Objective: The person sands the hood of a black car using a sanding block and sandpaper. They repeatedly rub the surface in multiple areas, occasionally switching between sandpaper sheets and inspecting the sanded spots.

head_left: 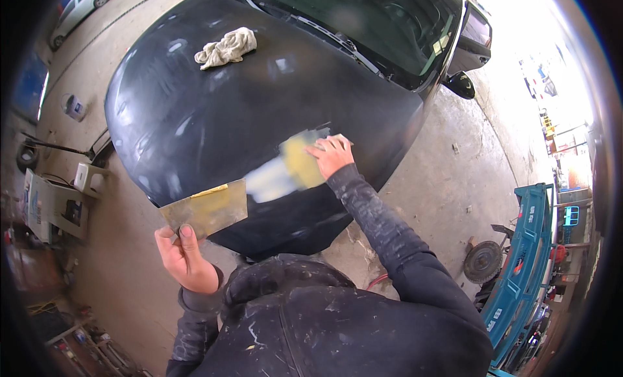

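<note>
My left hand (183,260) pinches a thin, flat rectangular plate (217,218) by its near corner, thumb on top. A strip of yellow body filler (214,190) lies along the plate's far edge, and a duller yellow smear covers its face. On the dark car hood (214,137), my right hand (333,155) is over a smeared yellow filler patch (300,157). Its fingers are bent and close together; a thin dark edge shows beside them, but what they hold is mostly hidden. A pale sanded area (269,180) adjoins the patch on the left.
A crumpled cloth (227,48) lies on the far part of the hood. Beyond are the windshield (363,23) and side mirror (459,85). A teal metal beam (524,260) and a wheel (483,261) stand at right. A bucket (74,107) is on the left floor.
</note>
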`<state>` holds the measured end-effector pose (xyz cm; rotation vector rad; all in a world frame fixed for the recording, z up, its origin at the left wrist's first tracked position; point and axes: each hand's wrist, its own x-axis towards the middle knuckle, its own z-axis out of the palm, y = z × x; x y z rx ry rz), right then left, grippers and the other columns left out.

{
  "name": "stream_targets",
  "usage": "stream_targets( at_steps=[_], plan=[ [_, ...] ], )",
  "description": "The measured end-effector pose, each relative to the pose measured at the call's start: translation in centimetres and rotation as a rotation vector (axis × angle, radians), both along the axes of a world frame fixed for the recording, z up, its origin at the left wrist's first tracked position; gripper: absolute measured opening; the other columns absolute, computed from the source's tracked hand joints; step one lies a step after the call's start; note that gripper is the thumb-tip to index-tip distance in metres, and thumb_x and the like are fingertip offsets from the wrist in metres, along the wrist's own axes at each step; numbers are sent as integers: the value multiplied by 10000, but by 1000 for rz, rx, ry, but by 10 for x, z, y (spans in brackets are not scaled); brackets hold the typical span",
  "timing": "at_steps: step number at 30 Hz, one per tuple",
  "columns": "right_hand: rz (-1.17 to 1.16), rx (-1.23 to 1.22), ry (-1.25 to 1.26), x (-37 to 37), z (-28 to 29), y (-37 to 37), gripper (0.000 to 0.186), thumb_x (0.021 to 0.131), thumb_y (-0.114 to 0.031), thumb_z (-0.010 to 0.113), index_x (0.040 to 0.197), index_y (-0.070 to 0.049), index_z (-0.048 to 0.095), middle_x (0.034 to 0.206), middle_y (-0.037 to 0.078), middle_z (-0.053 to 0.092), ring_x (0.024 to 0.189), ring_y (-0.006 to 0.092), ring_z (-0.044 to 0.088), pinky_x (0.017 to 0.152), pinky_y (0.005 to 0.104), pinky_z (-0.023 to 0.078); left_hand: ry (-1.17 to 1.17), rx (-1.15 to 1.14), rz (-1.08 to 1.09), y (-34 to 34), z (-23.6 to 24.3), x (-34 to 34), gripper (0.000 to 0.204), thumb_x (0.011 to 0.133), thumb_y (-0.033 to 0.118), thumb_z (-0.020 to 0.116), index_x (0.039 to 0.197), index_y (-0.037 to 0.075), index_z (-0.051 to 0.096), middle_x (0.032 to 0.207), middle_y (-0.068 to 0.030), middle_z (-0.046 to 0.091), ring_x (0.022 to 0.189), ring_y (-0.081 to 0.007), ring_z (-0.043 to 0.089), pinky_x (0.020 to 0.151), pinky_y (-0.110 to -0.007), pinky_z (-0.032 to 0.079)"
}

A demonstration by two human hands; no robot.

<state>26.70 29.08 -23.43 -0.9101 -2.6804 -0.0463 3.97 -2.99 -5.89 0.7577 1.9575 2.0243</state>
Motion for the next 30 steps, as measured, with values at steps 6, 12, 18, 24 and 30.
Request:
stream_targets(
  at_steps=[6,12,18,24,30],
  plan=[
    [-7,-12,-65,-26,-18,33,450,928,-151,665,1326,-347,743,1341,24,714,1327,279,598,1161,537,365,26,0,28,-8,1,-2,176,1144,137,580,1202,-7,498,1036,-106,688,937,-130,673,816,-265,558],
    [-2,-50,-75,-25,-32,32,451,949,-185,677,1364,-353,728,1375,30,704,1362,294,583,1183,557,354,0,-8,61,-18,-6,-3,195,1143,133,580,1222,-18,485,1068,-135,716,955,-148,701,838,-284,582],
    [28,27,-36,-1,-30,10,518,901,-115,671,1375,-320,717,1321,22,700,1340,276,586,1164,540,372,6,-22,48,-16,-10,-3,197,1142,128,580,1223,-20,478,1050,-142,731,947,-146,699,823,-278,574],
    [18,8,-13,29,-21,-26,454,911,-137,697,1324,-320,748,1308,36,707,1340,301,585,1172,579,369,47,-73,9,-12,-13,-3,188,1158,196,558,1198,24,494,1117,-105,681,1020,-162,704,833,-314,631],
    [-13,11,-18,62,-15,-68,421,901,-154,714,1293,-300,760,1296,33,702,1348,296,575,1168,566,380,68,-104,-13,-3,-11,-1,180,1156,186,559,1202,23,496,1114,-110,683,1020,-164,704,844,-314,628]
  ],
)
